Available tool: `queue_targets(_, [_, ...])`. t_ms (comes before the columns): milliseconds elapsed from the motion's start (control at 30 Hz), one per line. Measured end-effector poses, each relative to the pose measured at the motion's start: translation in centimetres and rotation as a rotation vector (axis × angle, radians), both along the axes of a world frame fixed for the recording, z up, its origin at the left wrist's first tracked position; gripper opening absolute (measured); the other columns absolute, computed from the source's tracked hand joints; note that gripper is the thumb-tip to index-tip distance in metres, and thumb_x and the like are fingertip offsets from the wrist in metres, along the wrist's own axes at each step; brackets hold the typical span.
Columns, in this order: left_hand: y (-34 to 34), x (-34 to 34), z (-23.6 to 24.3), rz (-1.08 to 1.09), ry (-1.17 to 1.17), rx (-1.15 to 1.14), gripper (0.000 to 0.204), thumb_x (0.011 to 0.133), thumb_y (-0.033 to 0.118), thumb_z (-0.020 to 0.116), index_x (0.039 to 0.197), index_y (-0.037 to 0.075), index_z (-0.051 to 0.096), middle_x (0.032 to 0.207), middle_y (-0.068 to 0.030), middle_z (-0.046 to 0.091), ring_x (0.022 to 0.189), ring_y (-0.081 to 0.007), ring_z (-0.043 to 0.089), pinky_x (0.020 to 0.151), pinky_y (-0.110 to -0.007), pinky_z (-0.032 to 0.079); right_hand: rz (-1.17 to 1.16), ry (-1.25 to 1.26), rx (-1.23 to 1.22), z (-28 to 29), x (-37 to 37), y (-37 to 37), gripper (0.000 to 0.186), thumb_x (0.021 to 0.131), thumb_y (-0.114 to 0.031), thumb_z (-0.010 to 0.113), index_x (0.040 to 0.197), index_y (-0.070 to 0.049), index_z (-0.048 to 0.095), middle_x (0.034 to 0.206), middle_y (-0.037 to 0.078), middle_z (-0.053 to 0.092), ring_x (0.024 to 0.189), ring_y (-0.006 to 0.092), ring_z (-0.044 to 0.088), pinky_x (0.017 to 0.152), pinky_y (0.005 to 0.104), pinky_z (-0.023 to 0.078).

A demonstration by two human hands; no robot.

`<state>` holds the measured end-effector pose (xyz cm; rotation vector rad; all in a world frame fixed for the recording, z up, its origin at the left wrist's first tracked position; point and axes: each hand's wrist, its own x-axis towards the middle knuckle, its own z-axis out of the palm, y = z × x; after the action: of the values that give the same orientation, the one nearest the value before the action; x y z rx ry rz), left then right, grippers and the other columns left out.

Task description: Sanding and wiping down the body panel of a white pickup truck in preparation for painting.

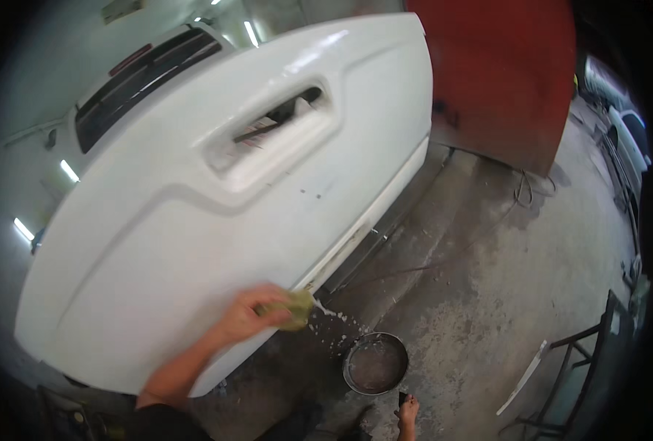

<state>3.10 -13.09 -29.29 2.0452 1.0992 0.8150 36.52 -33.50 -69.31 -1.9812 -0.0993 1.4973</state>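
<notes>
Yellowish sponge [298, 312] in left hand [257, 312], white panel [194, 242] just beside.

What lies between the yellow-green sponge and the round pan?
In the head view, a scattered trail of white droplets shows between the sponge and the pan, against the dark, stained floor.

white panel [268, 235]: blocks left | round pan [376, 367]: right | between: seemingly passable

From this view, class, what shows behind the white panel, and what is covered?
Past the upper edge of the white panel, a vehicle's dark window shows; past the right edge, a red panel. The solid face hides whatever sits directly behind.
</notes>
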Motion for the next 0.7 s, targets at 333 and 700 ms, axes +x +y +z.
queue_targets(333, [-1.2,-6.8,23.7,0.62,1.133,1.11,0.056,0.078,0.031,0.075,0.128,0.015,0.057,0.14,-0.0151,0.047,0.128,-0.0374,0.045,0.103,-0.052,0.039,0.399,-0.24,-0.128,-5.1,6.1,-11.3,0.06,0.095,-0.045,0.048,0.137,-0.002,0.042,0.132,0.021,0.052,0.11,0.039,0.058,0.088,0.0521,0.05])
queue_targets(700, [10.5,-1.4,23.8,0.285,1.187,1.078,0.057,0.081,0.044,0.069,0.131,0.019,0.056,0.149,-0.0117,0.037,0.138,-0.0366,0.032,0.109,-0.058,0.029,0.328,-0.265,-0.183,-2.0,3.6,-13.7,0.058,0.094,-0.041,0.048,0.134,0.0,0.045,0.126,0.022,0.052,0.108,0.0346,0.058,0.089,0.0492,0.046])
